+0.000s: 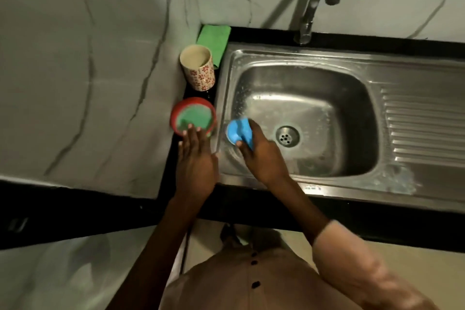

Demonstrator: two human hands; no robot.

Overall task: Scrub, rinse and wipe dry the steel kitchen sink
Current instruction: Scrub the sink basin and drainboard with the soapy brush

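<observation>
My right hand (261,151) grips a blue scrubber (239,131), fingers curled over its top, and presses it against the left wall of the steel sink (302,118), just inside the rim. The basin lies straight ahead of me and to the right of that hand; its drain (287,135) sits just to the right of my knuckles, near the middle of the bowl. Water drops and a thin film of suds show on the basin's left and near walls, and more foam lies on the near right corner of the ribbed draining board (422,128).

My left hand (195,158) lies flat and relaxed on the dark counter strip (176,171) left of the sink, fingers straight, their tips touching the near edge of a red tub (193,116) filled with green cleaning paste. It holds nothing.

Beyond the tub, farther along the same strip, stands a cream cup (198,66) with a red flower pattern, upright and just beside the sink's left rim. Behind the cup, in the far corner against the marble wall (75,58), rests a folded green cloth (214,44). The tap (317,0) rises from the far edge of the counter, its spout curving over the far side of the basin, with no water running that I can see.

My pale sleeve (352,259) covers the right arm up to the forearm.
</observation>
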